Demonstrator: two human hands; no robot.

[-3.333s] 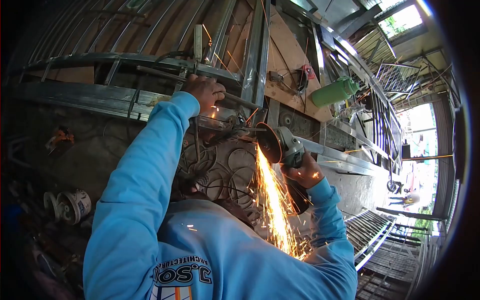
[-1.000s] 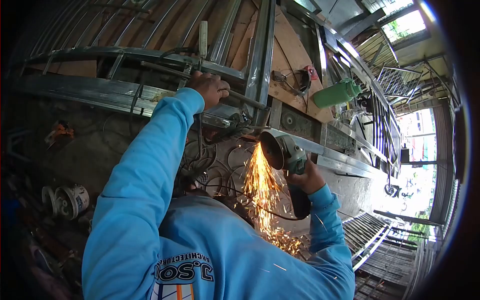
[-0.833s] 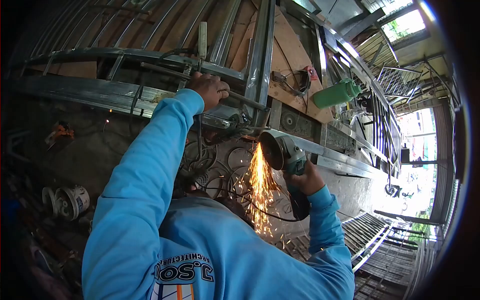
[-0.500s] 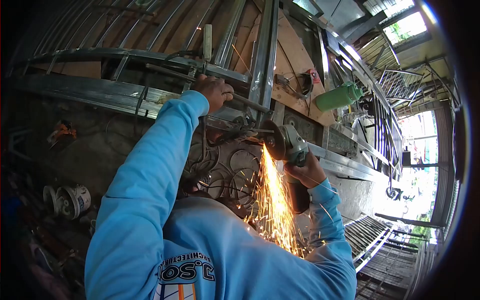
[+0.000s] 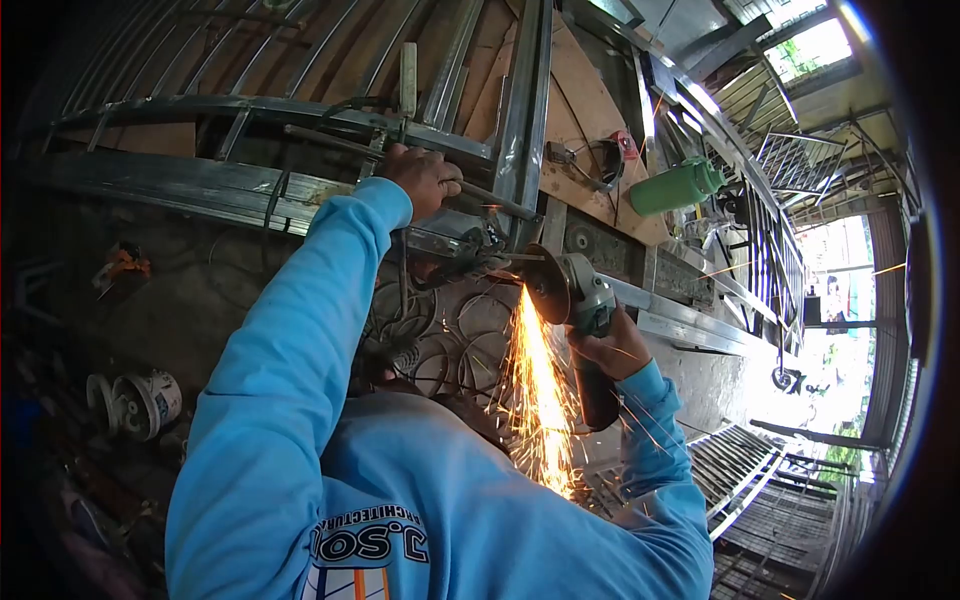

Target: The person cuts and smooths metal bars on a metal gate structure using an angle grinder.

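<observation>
In the head view my right hand (image 5: 612, 345) is wrapped around an angle grinder (image 5: 590, 295). Its cutting disc (image 5: 547, 283) meets the end of a thin metal piece (image 5: 520, 257), and a dense stream of sparks (image 5: 537, 390) falls toward my body. My left hand (image 5: 423, 181) is closed around a thin metal rod (image 5: 505, 205) that slants down to the right, close to the disc's upper edge. Beside my left hand, an upright clamp handle (image 5: 408, 80) stands on the frame. Dark clamp-like hardware (image 5: 475, 250) lies between my hands, partly in shadow.
A metal grille frame (image 5: 200, 185) stretches across the upper left. Behind the grinder, a green bottle (image 5: 678, 187) and a red-and-black tool (image 5: 615, 160) lie on a brown board (image 5: 575, 130). Coiled wire rings (image 5: 480, 325) cover the floor below; a white container (image 5: 148, 403) stands at left.
The spark stream has become narrower and steeper. My left hand and the rod have shifted slightly left in view; the grinder stays at nearly the same spot.
</observation>
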